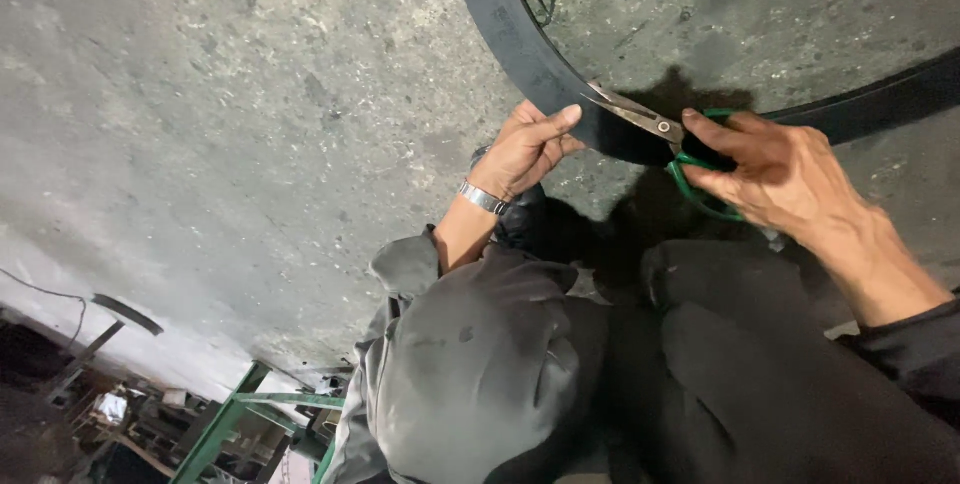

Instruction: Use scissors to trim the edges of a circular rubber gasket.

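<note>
Head view: a wide curved black rubber strip (530, 59) is being pinched by left hand (527, 149) fingers while green-handled metal scissors (668, 139), gripped by right hand (775, 169) fingers beside it, are just beginning its edge, most remaining uncut.

Soft, even light falls on the grey concrete floor (250, 94), brightest at upper left. A dark shadow pools under the hands (640, 159). The centre is sharp; the lower left corner is dim, murky and slightly stretched
</note>
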